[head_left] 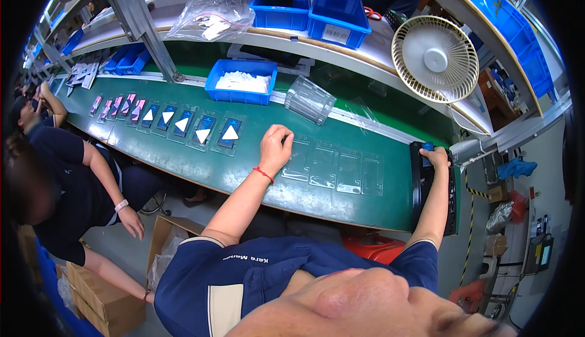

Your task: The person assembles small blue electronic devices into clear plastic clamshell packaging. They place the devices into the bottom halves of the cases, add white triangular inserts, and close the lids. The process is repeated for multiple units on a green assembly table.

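My left hand (276, 148), a red cord at its wrist, is closed over the green table beside a row of clear plastic blister trays (325, 165). Whatever its curled fingers pinch, if anything, is too small to make out. At the right, my right hand (435, 156) reaches to the far end of a black tray (418, 184). Its fingers close on a small blue piece (428, 146) there. Farther left lies a row of filled blister packs (231, 133), several with dark blue pieces and white triangles, others with pink ones.
Behind the row stands a blue bin (242, 97) of white pieces, beside stacked clear trays (309, 100). The shelf above carries blue bins (339, 20), a plastic bag (214, 5) and a fan (435, 60). A co-worker (73, 178) sits close on the left, near cardboard boxes (106, 294).
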`<action>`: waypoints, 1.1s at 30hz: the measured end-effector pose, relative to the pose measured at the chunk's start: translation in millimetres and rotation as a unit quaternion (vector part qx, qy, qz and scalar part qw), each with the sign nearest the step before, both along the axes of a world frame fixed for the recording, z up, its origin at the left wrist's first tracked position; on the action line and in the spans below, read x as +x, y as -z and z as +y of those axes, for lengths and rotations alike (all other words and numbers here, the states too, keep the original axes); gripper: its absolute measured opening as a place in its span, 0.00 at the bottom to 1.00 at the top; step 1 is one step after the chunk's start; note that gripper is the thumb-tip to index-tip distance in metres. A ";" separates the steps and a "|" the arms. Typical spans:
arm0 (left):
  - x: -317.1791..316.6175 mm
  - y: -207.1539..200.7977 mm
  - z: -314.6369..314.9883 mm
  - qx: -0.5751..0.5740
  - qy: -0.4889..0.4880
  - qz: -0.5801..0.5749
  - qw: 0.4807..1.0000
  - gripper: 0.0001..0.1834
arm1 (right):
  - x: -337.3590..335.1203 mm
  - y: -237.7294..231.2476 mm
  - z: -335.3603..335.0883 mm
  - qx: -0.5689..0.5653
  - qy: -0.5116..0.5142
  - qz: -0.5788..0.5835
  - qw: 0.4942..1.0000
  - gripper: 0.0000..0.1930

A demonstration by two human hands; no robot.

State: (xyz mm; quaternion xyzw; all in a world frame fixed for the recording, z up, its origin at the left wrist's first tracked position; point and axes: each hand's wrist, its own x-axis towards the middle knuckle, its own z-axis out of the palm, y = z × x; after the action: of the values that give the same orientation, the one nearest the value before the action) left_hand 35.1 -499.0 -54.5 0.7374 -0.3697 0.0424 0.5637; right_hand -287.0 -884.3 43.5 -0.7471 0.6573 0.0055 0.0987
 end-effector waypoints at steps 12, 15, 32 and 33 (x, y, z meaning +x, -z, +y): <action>-93.8 -40.5 5.6 -0.131 0.368 0.487 0.782 0.35 | 103.1 -6.2 211.2 0.184 -0.224 -0.491 0.822 0.13; -93.1 -39.6 13.3 -0.175 0.427 0.633 0.622 0.32 | 141.6 31.7 275.5 0.275 -0.267 -0.550 0.742 0.13; -48.1 -20.7 103.9 -0.268 0.284 0.688 0.612 0.19 | 200.8 55.6 267.7 0.144 -0.328 -0.398 0.844 0.17; -48.2 -18.8 103.8 -0.266 0.279 0.684 0.620 0.19 | 203.1 52.3 273.1 0.084 -0.365 -0.323 0.869 0.18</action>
State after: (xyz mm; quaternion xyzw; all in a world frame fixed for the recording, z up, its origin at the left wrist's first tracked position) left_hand -13.1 -395.2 -35.7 0.2329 -0.0377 -0.5367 0.8101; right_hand -83.8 -611.2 -8.8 -0.8824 0.2666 -0.1455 0.3594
